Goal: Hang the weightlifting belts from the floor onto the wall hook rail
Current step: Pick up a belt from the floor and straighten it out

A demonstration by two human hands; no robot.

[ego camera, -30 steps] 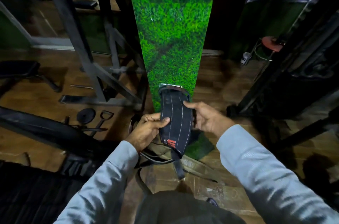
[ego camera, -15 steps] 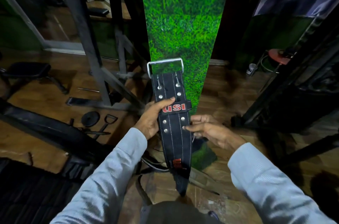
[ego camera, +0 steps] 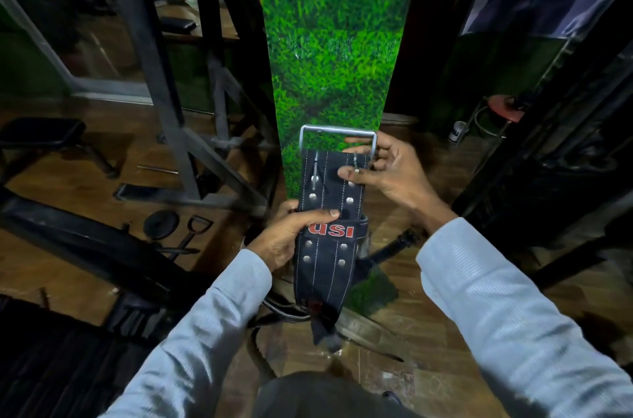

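A black leather weightlifting belt (ego camera: 325, 266) with white stitching, metal studs and a red logo loop is held upright in front of me. Its silver buckle (ego camera: 337, 133) is at the top. My left hand (ego camera: 291, 236) grips the belt's left edge at the logo loop, thumb across the front. My right hand (ego camera: 387, 170) is up at the buckle end, fingers hooked on the buckle's right side and thumb pressed on the belt face. More straps or belts (ego camera: 363, 328) lie on the floor under the held one. No hook rail is visible.
A pillar covered in green grass print (ego camera: 335, 40) rises straight ahead. A steel rack frame (ego camera: 178, 150) stands to the left, with a weight plate (ego camera: 161, 224) and a cable handle (ego camera: 195, 229) on the wooden floor. A dark machine (ego camera: 565, 160) and a red stool (ego camera: 505, 107) are on the right.
The belt was lifted and turned so the buckle side faces me. My right hand moved from the belt's lower right edge up to the buckle. My left hand kept its grip at the loop.
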